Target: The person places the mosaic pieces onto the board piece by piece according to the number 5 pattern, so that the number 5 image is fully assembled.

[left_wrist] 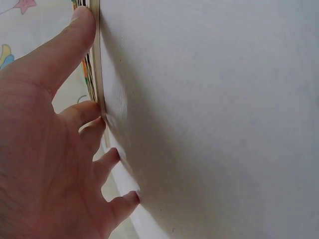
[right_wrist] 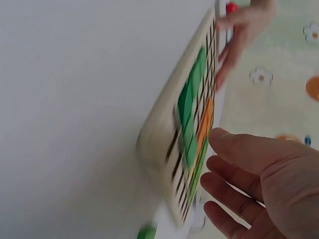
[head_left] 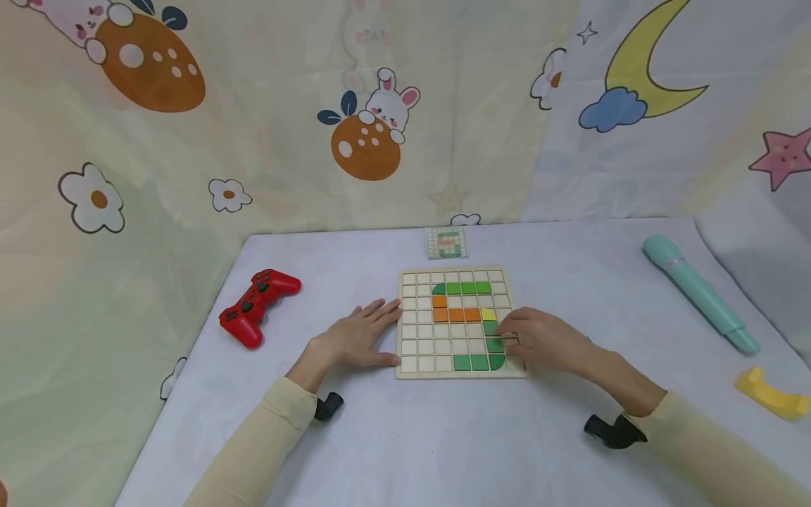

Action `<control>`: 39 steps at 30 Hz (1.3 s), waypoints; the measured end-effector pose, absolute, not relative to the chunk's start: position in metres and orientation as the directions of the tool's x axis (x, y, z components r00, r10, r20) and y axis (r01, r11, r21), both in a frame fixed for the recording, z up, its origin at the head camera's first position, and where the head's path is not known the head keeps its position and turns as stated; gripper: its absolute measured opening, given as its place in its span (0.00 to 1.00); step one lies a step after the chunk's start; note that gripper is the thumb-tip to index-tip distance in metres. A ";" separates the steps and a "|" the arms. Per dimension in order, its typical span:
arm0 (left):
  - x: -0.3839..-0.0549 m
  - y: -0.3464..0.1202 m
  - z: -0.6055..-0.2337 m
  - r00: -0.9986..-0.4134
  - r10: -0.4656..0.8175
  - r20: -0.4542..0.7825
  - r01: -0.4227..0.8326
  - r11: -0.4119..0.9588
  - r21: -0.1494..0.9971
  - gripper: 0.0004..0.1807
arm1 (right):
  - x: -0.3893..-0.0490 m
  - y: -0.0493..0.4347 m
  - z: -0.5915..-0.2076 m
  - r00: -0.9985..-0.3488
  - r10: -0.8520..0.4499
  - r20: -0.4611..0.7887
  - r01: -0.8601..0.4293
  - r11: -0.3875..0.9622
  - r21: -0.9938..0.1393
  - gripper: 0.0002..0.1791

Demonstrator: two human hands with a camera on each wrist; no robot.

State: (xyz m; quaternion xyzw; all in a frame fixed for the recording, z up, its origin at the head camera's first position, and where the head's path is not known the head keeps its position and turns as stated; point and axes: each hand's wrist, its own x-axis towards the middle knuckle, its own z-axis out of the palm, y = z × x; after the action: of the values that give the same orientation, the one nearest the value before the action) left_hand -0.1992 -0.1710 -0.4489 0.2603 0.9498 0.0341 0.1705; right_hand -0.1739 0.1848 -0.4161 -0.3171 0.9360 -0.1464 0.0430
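Note:
A wooden grid board (head_left: 415, 345) lies flat on the white table. Coloured tiles fill some of its cells: light green tiles (head_left: 469, 288) along the top, orange tiles (head_left: 456, 315) and a yellow tile (head_left: 488, 314) in the middle, dark green tiles (head_left: 479, 362) down the right and along the bottom. My left hand (head_left: 357, 339) rests at the board's left edge, fingers and thumb spread and touching it. Over the right side hovers my right hand (head_left: 546, 339), its fingers loosely bent. In the right wrist view nothing shows between that thumb and those fingers.
A small printed card (head_left: 446, 243) with a similar pattern lies behind the board. To the left is a red game controller (head_left: 256, 306). On the right are a teal tube (head_left: 700, 292) and a yellow curved piece (head_left: 771, 394). Something green (right_wrist: 147, 232) sits beside the board.

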 end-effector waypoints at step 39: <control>-0.198 -0.169 -0.445 -0.803 0.502 -0.322 0.483 0.864 0.141 0.52 | -0.174 0.286 -0.428 -0.868 -0.497 -0.015 -0.469 0.828 -0.308 0.15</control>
State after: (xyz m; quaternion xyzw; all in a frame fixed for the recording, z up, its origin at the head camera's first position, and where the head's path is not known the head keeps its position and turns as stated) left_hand -0.1984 -0.1693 -0.4446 0.2595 0.9491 0.0258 0.1766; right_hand -0.1745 0.2858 -0.4280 -0.2528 0.9549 -0.1486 0.0474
